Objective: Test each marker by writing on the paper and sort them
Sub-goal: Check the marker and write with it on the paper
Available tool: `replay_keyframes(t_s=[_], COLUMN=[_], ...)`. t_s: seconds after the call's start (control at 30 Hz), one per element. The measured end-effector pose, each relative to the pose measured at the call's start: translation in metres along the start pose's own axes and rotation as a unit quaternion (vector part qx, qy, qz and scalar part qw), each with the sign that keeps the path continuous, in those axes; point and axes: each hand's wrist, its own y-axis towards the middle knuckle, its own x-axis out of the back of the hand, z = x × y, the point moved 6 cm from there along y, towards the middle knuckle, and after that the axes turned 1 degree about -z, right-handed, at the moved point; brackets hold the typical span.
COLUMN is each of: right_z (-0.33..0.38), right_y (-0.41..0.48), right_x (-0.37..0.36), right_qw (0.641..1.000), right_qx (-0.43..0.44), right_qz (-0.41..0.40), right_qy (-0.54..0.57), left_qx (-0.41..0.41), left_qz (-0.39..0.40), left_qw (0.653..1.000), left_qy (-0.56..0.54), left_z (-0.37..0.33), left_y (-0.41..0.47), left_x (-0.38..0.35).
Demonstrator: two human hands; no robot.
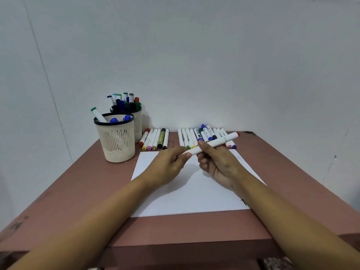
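Note:
A white marker with a red end (218, 142) is held above the white paper (187, 193). My right hand (216, 162) grips its barrel near the middle. My left hand (169, 164) pinches its near end with fingertips. Behind the paper lie two rows of markers: a small left group (154, 138) and a larger right group (204, 136). A small black mark (244, 202) shows on the paper's right edge, partly hidden by my right forearm.
Two cream mesh cups with black rims stand at the back left: the near cup (116, 139) holds a few markers, the far cup (134, 121) holds several. The brown table (78, 191) ends at a white wall behind.

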Motion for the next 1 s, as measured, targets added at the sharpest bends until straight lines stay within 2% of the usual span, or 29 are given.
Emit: replay_keyframes(t_s=[0.2, 0.27, 0.33, 0.37, 0.4, 0.43, 0.47, 0.5, 0.53, 0.57, 0.63, 0.73, 0.87, 0.93, 1.0], right_z=[0.011, 0.014, 0.021, 0.028, 0.037, 0.042, 0.041, 0.036, 0.03, 0.025, 0.021, 0.019, 0.017, 0.017, 0.019], right_y=[-0.002, -0.003, -0.005, -0.006, -0.008, -0.013, -0.016, -0.015, -0.012, -0.008, -0.006, -0.006, -0.007, -0.007, -0.007], right_x=[0.0, 0.007, 0.017, 0.019, 0.018, 0.012, 0.004, -0.001, -0.003, -0.005, -0.008, -0.009, -0.01, -0.01, -0.007], right_qw=[0.994, 0.985, 0.962, 0.931, 0.87, 0.786, 0.712, 0.662, 0.634, 0.622, 0.63, 0.665, 0.69, 0.689, 0.683], right_qx=[0.019, -0.002, 0.045, 0.12, 0.231, 0.347, 0.424, 0.457, 0.469, 0.467, 0.454, 0.439, 0.418, 0.412, 0.402], right_qz=[-0.047, -0.094, -0.147, -0.169, -0.181, -0.172, -0.142, -0.107, -0.076, -0.055, -0.033, 0.0, 0.01, 0.001, -0.02], right_qy=[-0.092, -0.145, -0.226, -0.3, -0.397, -0.482, -0.542, -0.584, -0.61, -0.626, -0.629, -0.604, -0.592, -0.597, -0.609], left_qx=[0.078, 0.117, 0.147, 0.162, 0.176, 0.187, 0.194, 0.197, 0.199, 0.201, 0.205, 0.211, 0.208, 0.176, 0.13], left_qz=[-0.019, -0.058, -0.092, -0.101, -0.104, -0.1, -0.091, -0.079, -0.068, -0.059, -0.047, -0.037, -0.034, -0.061, -0.082], left_qw=[0.99, 0.975, 0.963, 0.96, 0.958, 0.958, 0.957, 0.956, 0.956, 0.954, 0.95, 0.938, 0.935, 0.96, 0.987], left_qy=[-0.12, -0.181, -0.208, -0.206, -0.199, -0.195, -0.196, -0.2, -0.205, -0.213, -0.232, -0.271, -0.285, -0.208, -0.038], left_z=[0.011, 0.022, 0.034, 0.038, 0.042, 0.043, 0.043, 0.042, 0.041, 0.039, 0.038, 0.038, 0.038, 0.036, 0.034], left_y=[0.006, 0.008, 0.007, 0.007, 0.006, 0.005, 0.004, 0.004, 0.004, 0.003, 0.003, 0.002, 0.002, 0.004, 0.004], left_x=[0.004, 0.012, 0.023, 0.028, 0.031, 0.032, 0.031, 0.029, 0.027, 0.024, 0.023, 0.021, 0.021, 0.026, 0.032])
